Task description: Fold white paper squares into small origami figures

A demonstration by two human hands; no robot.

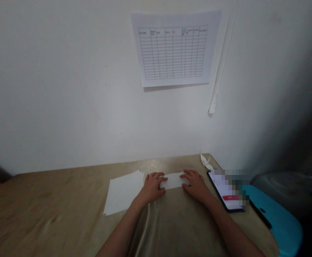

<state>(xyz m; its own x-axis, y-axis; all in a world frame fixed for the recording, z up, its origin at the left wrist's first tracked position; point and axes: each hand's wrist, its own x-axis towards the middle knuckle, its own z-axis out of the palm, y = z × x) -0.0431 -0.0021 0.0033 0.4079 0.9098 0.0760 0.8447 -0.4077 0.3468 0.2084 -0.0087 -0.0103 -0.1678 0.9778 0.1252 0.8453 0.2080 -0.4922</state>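
A narrow white strip of paper [174, 180] lies on the tabletop between my two hands. My left hand [152, 185] rests on its left end, with the fingers spread and slightly bent and the thumb by the near edge. Over the right end lies my right hand [195, 184], fingers also apart and touching the paper. Whether the strip is folded I cannot tell. Left of my left hand is a stack of white lined paper sheets [122, 192], with uneven corners; my left wrist and forearm cover its right part.
A phone [222, 192] with a lit, partly blurred screen lies right of my right hand. Crumpled white paper [206, 162] sits at the back right corner of the brown table [51, 207]. Beyond the right edge is a blue stool-like surface [279, 217]. A printed table sheet [174, 53] hangs on the wall.
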